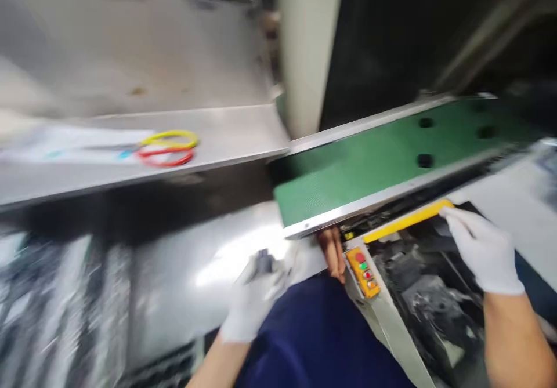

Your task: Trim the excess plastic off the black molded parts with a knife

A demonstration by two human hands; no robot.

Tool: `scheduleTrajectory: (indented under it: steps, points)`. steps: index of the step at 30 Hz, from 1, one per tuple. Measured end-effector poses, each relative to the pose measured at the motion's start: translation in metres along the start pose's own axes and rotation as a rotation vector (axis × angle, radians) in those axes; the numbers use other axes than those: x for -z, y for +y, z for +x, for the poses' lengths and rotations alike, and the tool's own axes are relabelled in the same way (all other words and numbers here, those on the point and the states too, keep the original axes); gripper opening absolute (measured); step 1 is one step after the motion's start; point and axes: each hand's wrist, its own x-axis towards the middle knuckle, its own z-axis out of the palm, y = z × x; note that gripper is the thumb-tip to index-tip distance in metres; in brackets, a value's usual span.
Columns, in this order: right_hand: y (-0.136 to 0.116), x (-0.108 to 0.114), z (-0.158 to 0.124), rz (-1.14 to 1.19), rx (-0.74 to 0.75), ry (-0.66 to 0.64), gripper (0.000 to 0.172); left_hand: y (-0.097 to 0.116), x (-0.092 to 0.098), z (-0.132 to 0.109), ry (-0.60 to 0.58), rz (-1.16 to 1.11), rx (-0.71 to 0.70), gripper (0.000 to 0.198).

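Observation:
My left hand (256,295), in a white glove, is closed around a small dark part (263,261) above a shiny metal surface (191,272); motion blurs its fingers. On the right, my gloved right hand (483,249) has its fingers closed at the far end of a yellow bar (404,222). This bar runs along the edge of a bin that holds dark parts in clear plastic bags (435,307). Whether the bar is loose or part of the bin, I cannot tell. Several small black round parts (425,160) lie on a green conveyor belt (352,167) ahead.
Scissors with yellow and red handles (167,149) rest on paper on a metal shelf (235,133). An orange button box (363,272) sits below the belt's near end, beside what look like bare fingers (333,251). Blurred plastic-wrapped items (65,312) are at lower left.

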Motion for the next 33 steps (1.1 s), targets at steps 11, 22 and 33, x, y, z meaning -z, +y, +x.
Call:
scheduleTrajectory:
  steps: [11, 22, 33]
  points:
    - [-0.27, -0.127, -0.068, 0.746, 0.319, -0.472, 0.021, 0.005, 0.029, -0.031, -0.224, -0.433, -0.057, 0.057]
    - [-0.332, -0.123, -0.074, 1.029, 0.077, -0.752, 0.019, -0.002, 0.063, -0.059, -0.097, -0.329, -0.197, 0.057]
    - [-0.345, -0.114, -0.077, 0.951, -0.292, -1.161, 0.038, -0.036, 0.071, -0.05, -0.089, -0.357, -0.185, 0.056]
